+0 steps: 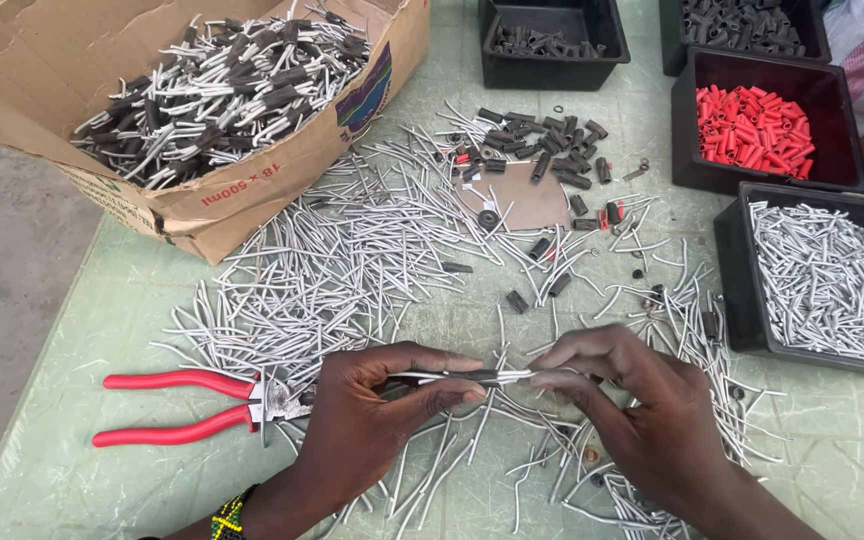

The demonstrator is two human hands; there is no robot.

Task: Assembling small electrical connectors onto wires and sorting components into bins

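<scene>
Wire (452,377), a short grey length with a dark sleeve about its middle, was held level just above the near part of the worktop (82,330), between the two hands. Left hand (377,415) pinched it near the left end between thumb and forefinger, and right hand (642,405) pinched the other end with its fingertips, both closed on it rather than spread. By its look it would be light and thin, stiff enough to keep a bend yet easy to kink, and smooth enough to slip, so I judged the ends beside the sleeve the best places to grip. Just left of the left hand lay red-handled pliers (187,408), flat on the worktop, handles pointing left. Under and around both hands spread a loose scatter of grey wire pieces (342,250), reaching well toward the far side. Farther off, near the middle, small dark sleeves (542,140) lay in a heap beside a brown card. To the right stood a black bin of grey wire pieces (832,270), and beyond it a black bin of red sleeves (752,125). At the far left a torn cardboard box (252,190) held sleeved wires, and two more black bins (552,45) of dark sleeves stood at the far edge.
</scene>
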